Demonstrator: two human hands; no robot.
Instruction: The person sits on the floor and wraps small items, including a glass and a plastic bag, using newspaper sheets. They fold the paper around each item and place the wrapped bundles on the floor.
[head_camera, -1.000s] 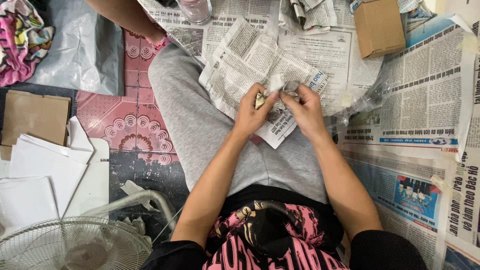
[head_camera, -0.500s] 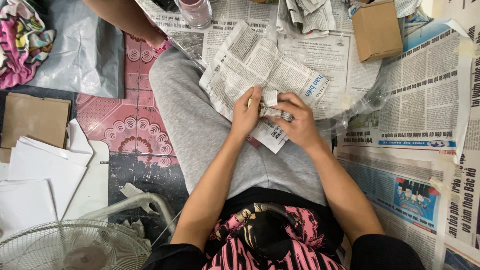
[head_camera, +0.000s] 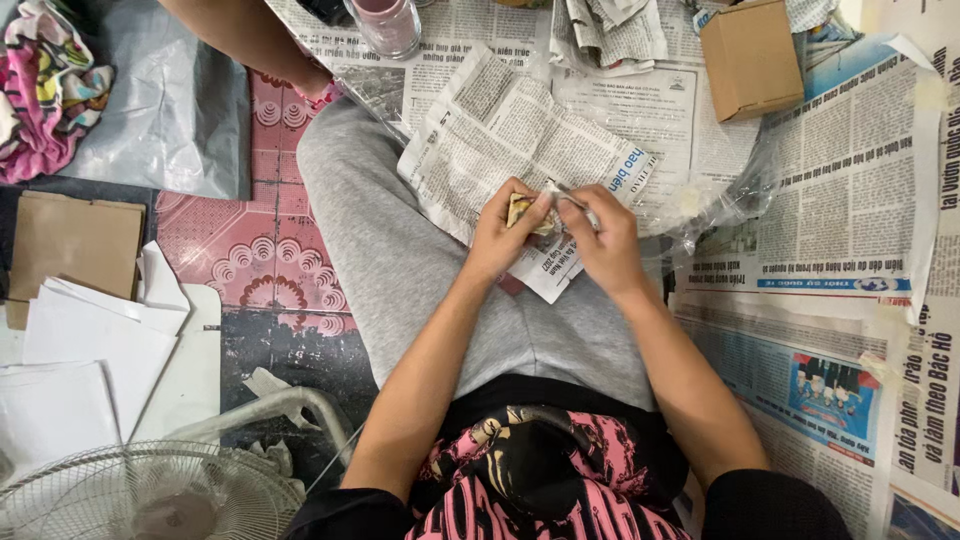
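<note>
My left hand (head_camera: 508, 232) pinches a small yellowish-gold object (head_camera: 522, 208) over my lap. My right hand (head_camera: 604, 240) holds a thin metal tool (head_camera: 572, 198) whose tip meets that object. Both hands hover above a crumpled newspaper sheet (head_camera: 500, 135) that lies across my grey-trousered leg (head_camera: 400, 260). The fingers cover most of the small object, so its shape is unclear.
More newspaper (head_camera: 850, 200) covers the floor to the right. A cardboard box (head_camera: 750, 55) and a glass jar (head_camera: 385, 22) stand ahead. White papers (head_camera: 90, 340) and brown card (head_camera: 70, 240) lie left, a fan grille (head_camera: 150, 495) bottom left, and crinkled clear plastic (head_camera: 720, 195) beside my knee.
Both hands have stayed together over the lap, shifting slightly. The small object has turned in my left fingers and the tool tip now rests against it.
</note>
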